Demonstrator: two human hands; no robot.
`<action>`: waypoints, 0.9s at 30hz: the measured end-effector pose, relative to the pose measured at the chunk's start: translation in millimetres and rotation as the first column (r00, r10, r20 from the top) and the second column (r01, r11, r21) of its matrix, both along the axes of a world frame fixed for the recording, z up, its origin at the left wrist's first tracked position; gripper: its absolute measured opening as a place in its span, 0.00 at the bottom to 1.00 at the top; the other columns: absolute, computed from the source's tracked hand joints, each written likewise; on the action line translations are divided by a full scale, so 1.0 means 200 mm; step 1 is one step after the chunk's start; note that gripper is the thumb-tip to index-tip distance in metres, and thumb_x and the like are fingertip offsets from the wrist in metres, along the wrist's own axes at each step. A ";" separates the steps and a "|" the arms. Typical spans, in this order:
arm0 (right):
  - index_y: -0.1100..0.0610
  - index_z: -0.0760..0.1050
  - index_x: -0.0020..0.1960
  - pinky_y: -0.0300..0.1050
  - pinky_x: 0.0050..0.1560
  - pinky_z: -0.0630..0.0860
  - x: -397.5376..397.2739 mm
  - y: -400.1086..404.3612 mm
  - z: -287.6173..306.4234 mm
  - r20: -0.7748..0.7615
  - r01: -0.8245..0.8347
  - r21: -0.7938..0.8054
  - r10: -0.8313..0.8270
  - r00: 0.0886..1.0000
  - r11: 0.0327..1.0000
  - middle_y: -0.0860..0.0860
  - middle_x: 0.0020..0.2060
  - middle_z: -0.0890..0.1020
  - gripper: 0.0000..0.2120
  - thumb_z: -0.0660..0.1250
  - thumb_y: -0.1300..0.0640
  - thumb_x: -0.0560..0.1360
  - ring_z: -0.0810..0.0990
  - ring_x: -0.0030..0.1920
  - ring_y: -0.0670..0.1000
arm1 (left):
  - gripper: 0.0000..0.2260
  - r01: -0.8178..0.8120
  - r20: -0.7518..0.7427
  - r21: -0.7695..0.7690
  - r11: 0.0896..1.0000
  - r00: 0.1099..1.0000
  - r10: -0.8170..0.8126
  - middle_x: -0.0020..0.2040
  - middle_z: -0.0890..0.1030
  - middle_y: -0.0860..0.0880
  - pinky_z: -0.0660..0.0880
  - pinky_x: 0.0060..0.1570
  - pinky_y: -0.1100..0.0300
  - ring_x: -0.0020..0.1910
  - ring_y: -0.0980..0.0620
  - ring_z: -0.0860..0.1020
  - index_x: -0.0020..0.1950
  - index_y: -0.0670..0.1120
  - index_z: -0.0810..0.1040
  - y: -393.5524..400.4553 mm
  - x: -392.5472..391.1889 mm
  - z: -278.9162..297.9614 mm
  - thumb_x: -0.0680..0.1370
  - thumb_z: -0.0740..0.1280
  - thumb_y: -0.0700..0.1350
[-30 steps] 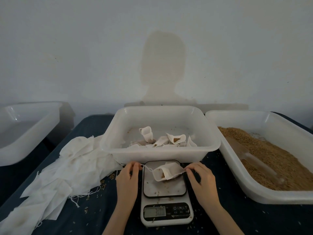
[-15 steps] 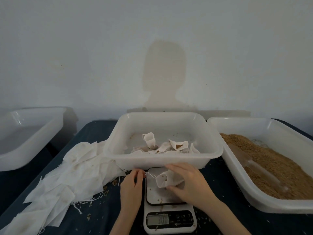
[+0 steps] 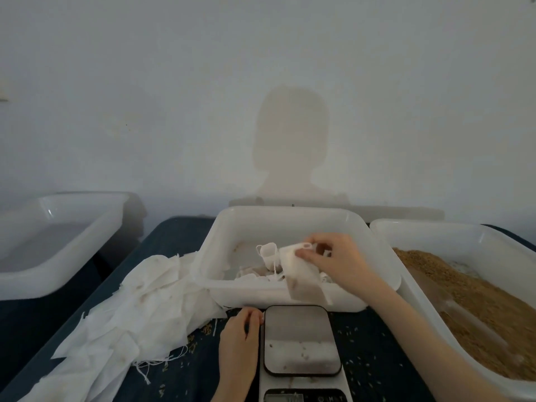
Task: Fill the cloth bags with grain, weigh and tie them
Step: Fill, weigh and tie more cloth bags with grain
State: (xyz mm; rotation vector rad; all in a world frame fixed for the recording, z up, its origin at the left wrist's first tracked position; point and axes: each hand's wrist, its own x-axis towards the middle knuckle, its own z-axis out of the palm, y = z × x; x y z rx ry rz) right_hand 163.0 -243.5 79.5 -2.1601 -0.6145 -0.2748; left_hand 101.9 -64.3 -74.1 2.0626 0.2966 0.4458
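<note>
We see our right hand (image 3: 340, 261) raised over the near edge of the middle white plastic tub (image 3: 290, 219), thumb and fingers (image 3: 307, 253) pinching the top of a small white cloth bag with grain in its bottom (image 3: 301, 278). The bag hangs tilted, its lower end over the tub's front rim, clear of the grey-topped digital kitchen scale (image 3: 301, 340) just in front on the dark blue tabletop (image 3: 174, 236). A few stray grains lie on the scale's plate. Other small white cloth bags (image 3: 268, 252) sit inside the tub (one stands upright). Our left hand (image 3: 239, 338) rests on the tabletop against the scale's left edge, fingers loosely curled; we cannot tell whether they hold anything. To the left lies a heap of flat empty white cloth bags (image 3: 139, 309), and to the right a white plastic tub of brown grain (image 3: 475, 303).
</note>
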 end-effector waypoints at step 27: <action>0.48 0.81 0.55 0.45 0.54 0.74 0.34 0.25 -0.18 -0.063 0.012 -0.532 -0.054 0.997 0.846 0.47 0.56 0.81 0.10 0.62 0.52 0.78 0.78 0.57 0.50 | 0.07 -0.144 0.137 0.143 0.979 0.983 0.125 0.39 0.76 0.59 0.67 0.38 0.69 0.39 0.62 0.74 0.44 0.57 0.75 0.04 -0.06 0.09 0.79 0.61 0.47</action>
